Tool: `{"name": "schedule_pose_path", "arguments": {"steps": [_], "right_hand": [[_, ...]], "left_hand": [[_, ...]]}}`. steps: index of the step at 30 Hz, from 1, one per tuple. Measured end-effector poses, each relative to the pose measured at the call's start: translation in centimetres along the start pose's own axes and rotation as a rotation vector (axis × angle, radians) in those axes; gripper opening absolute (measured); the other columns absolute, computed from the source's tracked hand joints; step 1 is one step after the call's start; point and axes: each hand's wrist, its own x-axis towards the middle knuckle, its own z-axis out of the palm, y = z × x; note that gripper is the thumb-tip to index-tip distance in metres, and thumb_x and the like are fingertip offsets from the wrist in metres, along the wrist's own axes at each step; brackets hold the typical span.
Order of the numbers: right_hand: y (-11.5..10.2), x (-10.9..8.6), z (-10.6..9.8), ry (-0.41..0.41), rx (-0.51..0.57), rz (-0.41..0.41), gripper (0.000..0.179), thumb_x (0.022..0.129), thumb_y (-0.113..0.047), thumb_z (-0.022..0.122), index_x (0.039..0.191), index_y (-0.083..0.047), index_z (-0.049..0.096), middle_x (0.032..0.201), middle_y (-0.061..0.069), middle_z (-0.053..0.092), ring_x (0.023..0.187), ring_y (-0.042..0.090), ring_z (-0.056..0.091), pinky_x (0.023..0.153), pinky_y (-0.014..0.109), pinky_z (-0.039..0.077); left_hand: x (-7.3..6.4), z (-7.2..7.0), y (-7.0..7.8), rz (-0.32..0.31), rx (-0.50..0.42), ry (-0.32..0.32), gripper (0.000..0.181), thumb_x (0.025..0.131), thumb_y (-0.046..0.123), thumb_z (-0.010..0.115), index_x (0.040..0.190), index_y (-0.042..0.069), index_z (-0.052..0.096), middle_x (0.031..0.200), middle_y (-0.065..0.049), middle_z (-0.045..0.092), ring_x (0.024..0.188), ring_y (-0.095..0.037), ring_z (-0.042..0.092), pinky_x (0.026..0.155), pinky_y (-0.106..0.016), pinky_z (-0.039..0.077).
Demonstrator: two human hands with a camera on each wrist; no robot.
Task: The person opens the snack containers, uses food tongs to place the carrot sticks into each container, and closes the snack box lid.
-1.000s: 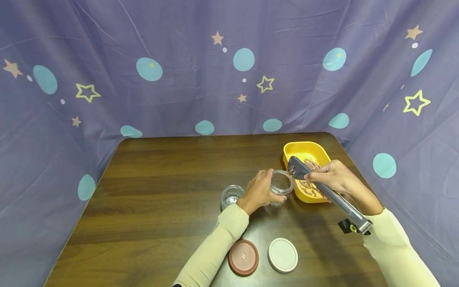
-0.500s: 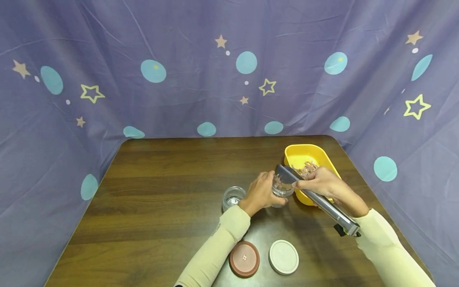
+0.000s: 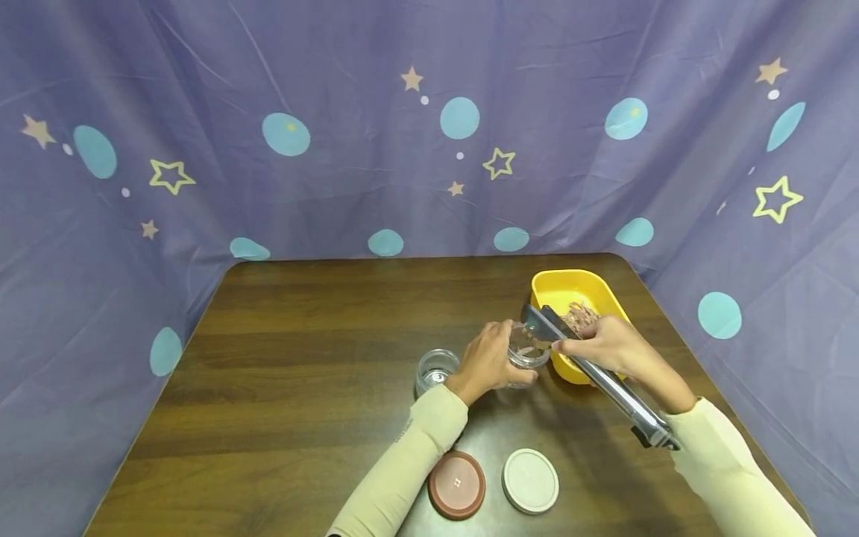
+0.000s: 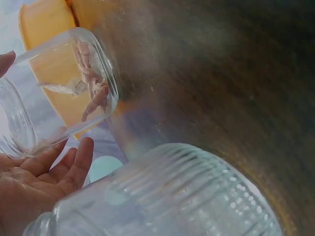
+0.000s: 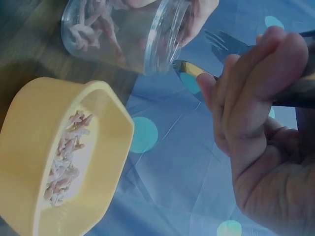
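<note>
My left hand (image 3: 486, 358) grips a clear glass jar (image 3: 529, 361), fingers on its far side and thumb on the near side. Several pale pinkish, twisted dried strips (image 4: 92, 86) lie at the jar's bottom in the left wrist view. With my right hand (image 3: 614, 349) I hold metal tongs (image 3: 620, 395) slanting toward the jar's mouth. Their two heads (image 5: 189, 73) are apart just outside the rim in the right wrist view, nothing visible between them. Beside the jar, a yellow container (image 5: 29, 118) has more of these strips (image 5: 66, 162) inside.
A second glass jar (image 4: 167, 196), ribbed and without a lid, stands left of the held one, close by my left wrist. Nearer the front lie a reddish-brown lid (image 3: 457, 485) and a cream lid (image 3: 530, 481). A purple patterned curtain (image 3: 335, 186) surrounds the wooden table (image 3: 302, 335).
The tongs moved left from the yellow container to over the jar's mouth, carrying strips, then drew back slightly. Strips now lie in the jar. My left hand has kept its grip.
</note>
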Motion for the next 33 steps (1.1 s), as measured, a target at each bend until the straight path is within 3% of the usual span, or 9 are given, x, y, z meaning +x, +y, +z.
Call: {"name": "schedule_pose_path", "arguments": {"steps": [8,15,17,20,24,33], "right_hand": [[1.6,0.1,-1.2,0.027,-0.081,0.035,0.05,0.074,-0.066,0.06,0.057,-0.018,0.058,0.05,-0.008,0.045,0.052,0.011,0.045,0.045,0.025,0.037],[5.1,1.0,-3.2,0.101,-0.135,0.126,0.059,0.07,-0.074,0.055,0.051,-0.018,0.05,0.05,-0.006,0.037,0.053,0.014,0.042,0.045,0.027,0.035],[6.3,1.3,-3.7,0.101,-0.138,0.148,0.059,0.07,-0.075,0.054,0.055,-0.018,0.057,0.053,-0.004,0.039,0.055,0.015,0.042,0.045,0.028,0.035],[8.0,1.8,-4.0,0.095,-0.143,0.175,0.06,0.07,-0.076,0.053,0.051,-0.019,0.053,0.052,-0.004,0.038,0.054,0.015,0.042,0.045,0.028,0.035],[9.6,2.6,-3.9,0.094,-0.151,0.18,0.061,0.07,-0.076,0.053,0.044,-0.023,0.035,0.046,-0.008,0.029,0.048,0.012,0.037,0.044,0.027,0.033],[10.5,3.5,-3.5,0.073,-0.126,0.165,0.061,0.071,-0.075,0.054,0.046,-0.023,0.032,0.045,-0.009,0.026,0.046,0.012,0.035,0.042,0.027,0.033]], "left_hand": [[0.0,-0.4,0.1,-0.02,-0.008,-0.007,0.097,0.056,0.058,0.078,0.131,0.009,0.042,0.124,-0.006,0.056,0.114,-0.019,0.052,0.09,-0.035,0.05],[0.0,-0.2,0.1,-0.028,-0.017,-0.014,0.098,0.056,0.058,0.078,0.133,0.01,0.041,0.127,-0.005,0.055,0.119,-0.019,0.049,0.094,-0.035,0.048],[0.0,-0.2,0.1,-0.029,-0.018,-0.02,0.098,0.057,0.059,0.077,0.133,0.01,0.04,0.128,-0.005,0.055,0.12,-0.019,0.049,0.094,-0.035,0.048],[0.1,-0.1,0.1,-0.024,-0.014,-0.021,0.098,0.057,0.06,0.077,0.133,0.01,0.04,0.127,-0.005,0.055,0.121,-0.018,0.049,0.095,-0.035,0.048],[0.1,-0.2,0.1,-0.019,-0.015,-0.018,0.098,0.057,0.059,0.077,0.133,0.01,0.04,0.127,-0.006,0.055,0.12,-0.019,0.049,0.095,-0.035,0.048],[0.1,-0.1,-0.1,-0.011,0.009,-0.026,0.098,0.057,0.063,0.074,0.133,0.011,0.04,0.127,-0.005,0.055,0.12,-0.018,0.049,0.095,-0.034,0.048]]}}
